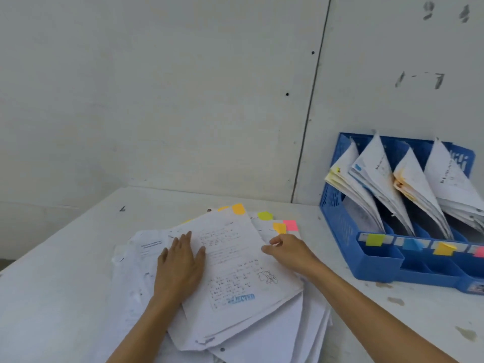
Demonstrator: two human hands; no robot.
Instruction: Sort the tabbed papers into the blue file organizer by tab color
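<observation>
**Head view: paper pile mid-table, organizer to the right**

Looks down on a white table (65, 284) against a white wall (157, 87). Shows the pile (251, 334) of papers at the table's middle: white printed sheets, fanned and skewed, edges out of line, some corners creased. Finds the top sheet (235, 258) tilted on the pile, filled with rows of small print, with a scribbled drawing low at right and a blue stamp near its lower edge. Carries an orange tab (238, 209) on its far edge. Picks out more tabs from lower sheets, right of that one: a green tab (265, 215), a second orange tab (279, 228) and a pink tab (290, 225), the last two touching.

Has the left hand (180, 265) flat on the top sheet's left part, palm down, fingers straight and slightly spread, gripping nothing. Has the right hand (290, 251) at the sheet's right edge, fingers curled, thumb and forefinger tips on paper; cannot tell whether pinching a sheet or only touching.

Puts the organizer (343, 231) to the right of the pile, apart from it, back against the wall. Blue plastic, four slots, each with a leaning sheaf of white papers. Bears labels along the front rail, left to right: green label (375, 240), blue label (412, 244), orange label (443, 249), pink label (479, 251), the last cut by the frame edge.
</observation>
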